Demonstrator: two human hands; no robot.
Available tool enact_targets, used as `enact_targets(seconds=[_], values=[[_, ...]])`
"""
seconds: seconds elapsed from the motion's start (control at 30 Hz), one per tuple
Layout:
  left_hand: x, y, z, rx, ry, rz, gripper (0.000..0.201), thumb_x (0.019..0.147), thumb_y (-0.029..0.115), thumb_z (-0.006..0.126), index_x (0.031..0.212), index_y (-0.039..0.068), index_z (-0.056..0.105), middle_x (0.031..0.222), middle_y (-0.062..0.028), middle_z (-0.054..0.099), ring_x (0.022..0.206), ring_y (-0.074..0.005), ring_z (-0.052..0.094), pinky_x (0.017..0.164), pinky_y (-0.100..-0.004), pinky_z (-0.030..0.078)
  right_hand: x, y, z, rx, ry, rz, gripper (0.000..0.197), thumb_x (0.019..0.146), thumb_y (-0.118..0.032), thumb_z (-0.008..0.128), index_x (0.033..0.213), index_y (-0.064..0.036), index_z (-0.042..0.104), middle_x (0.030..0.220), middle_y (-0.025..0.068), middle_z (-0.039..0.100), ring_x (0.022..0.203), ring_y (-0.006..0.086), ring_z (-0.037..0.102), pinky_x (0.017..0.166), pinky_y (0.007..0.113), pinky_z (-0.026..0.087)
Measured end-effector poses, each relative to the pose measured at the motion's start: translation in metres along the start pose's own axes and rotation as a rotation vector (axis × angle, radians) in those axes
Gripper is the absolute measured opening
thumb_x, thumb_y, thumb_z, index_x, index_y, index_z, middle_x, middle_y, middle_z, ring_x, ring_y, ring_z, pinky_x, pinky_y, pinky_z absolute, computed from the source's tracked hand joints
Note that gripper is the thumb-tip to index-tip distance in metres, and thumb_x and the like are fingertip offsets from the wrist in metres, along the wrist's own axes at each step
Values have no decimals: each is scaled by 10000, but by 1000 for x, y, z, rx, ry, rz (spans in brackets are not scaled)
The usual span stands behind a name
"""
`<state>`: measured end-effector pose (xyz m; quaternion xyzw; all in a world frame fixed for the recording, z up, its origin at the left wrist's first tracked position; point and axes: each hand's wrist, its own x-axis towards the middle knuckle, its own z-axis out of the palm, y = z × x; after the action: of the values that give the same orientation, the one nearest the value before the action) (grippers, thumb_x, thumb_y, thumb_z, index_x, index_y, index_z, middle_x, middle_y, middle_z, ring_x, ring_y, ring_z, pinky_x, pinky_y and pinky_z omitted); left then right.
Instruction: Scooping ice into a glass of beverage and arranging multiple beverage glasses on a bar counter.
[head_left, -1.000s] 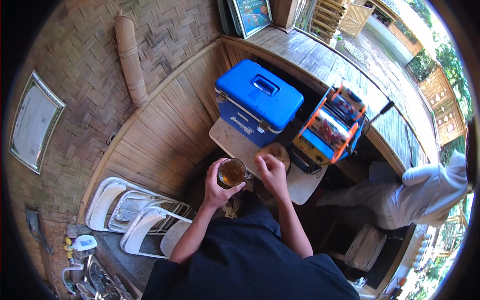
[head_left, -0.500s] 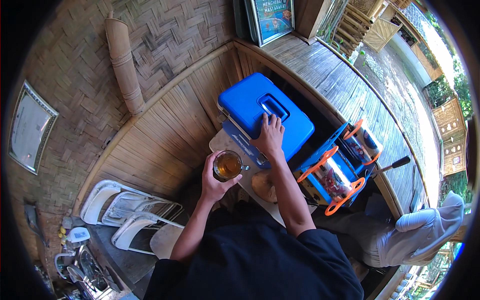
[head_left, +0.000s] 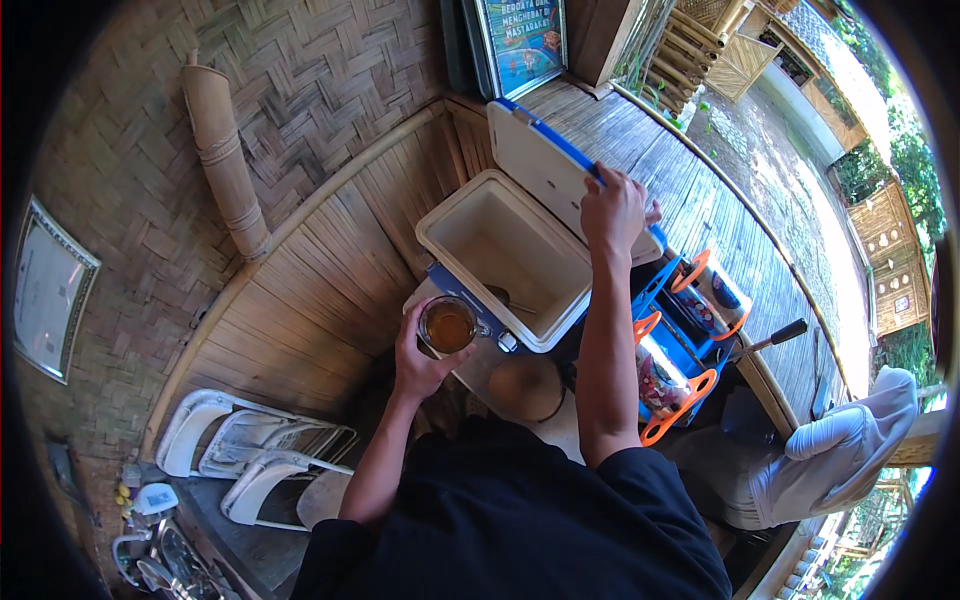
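A clear glass mug (head_left: 448, 325) of amber drink is held upright in my left hand (head_left: 415, 360), its handle pointing right. The blue cooler box (head_left: 455, 200) in front of me is uncovered, showing its off-white inside walls. A small scoop-like object (head_left: 505, 300) lies low inside, partly in shadow, and its kind is hard to make out. My right hand (head_left: 613, 210) grips the top edge of the raised cooler lid (head_left: 545, 165), which stands tilted at the box's far side with its white underside toward me. The mug is just outside the box's near left corner.
Right of the cooler stands a blue rack (head_left: 690, 330) with orange-handled printed containers. A round brown object (head_left: 527, 388) sits on the pale table (head_left: 490, 375) close to me. White folding chairs (head_left: 260, 450) stand at lower left. A bamboo counter (head_left: 690, 200) runs behind the cooler.
My right hand has lifted the cooler lid up and away to the far right, exposing the box's inside. The mug stays in my left hand at about the same place.
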<state>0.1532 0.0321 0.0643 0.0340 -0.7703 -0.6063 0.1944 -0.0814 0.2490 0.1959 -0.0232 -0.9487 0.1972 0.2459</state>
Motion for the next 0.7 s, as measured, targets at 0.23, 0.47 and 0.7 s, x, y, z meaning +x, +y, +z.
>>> enact_targets(seconds=[0.23, 0.47, 0.7], values=[[26, -7, 7, 52, -45, 50, 878, 730, 199, 923, 1446, -19, 465, 1362, -157, 575, 1306, -281, 557, 1140, -418, 428, 81, 43, 57, -81, 60, 133, 433, 955, -164, 566, 1376, -183, 667, 1371, 55, 652, 1431, 314, 432, 1232, 642, 97], [59, -19, 19, 33, -63, 68, 876, 734, 209, 922, 1444, -20, 464, 1360, -157, 572, 1296, -283, 561, 1133, -424, 433, 103, 52, 94, -141, 122, 253, 618, 932, -252, 605, 1518, -81, 508, 1527, 180, 493, 1517, 378, 305, 1257, 625, 77], [76, -37, 15, -29, -34, -29, 870, 726, 207, 934, 1431, -12, 474, 1336, -143, 562, 1260, -269, 575, 1103, -418, 456, 27, -9, 128, 626, 135, -5, 217, 884, -143, 688, 1054, -11, 659, 1186, 216, 701, 1159, 386, 652, 983, 507, 484]])
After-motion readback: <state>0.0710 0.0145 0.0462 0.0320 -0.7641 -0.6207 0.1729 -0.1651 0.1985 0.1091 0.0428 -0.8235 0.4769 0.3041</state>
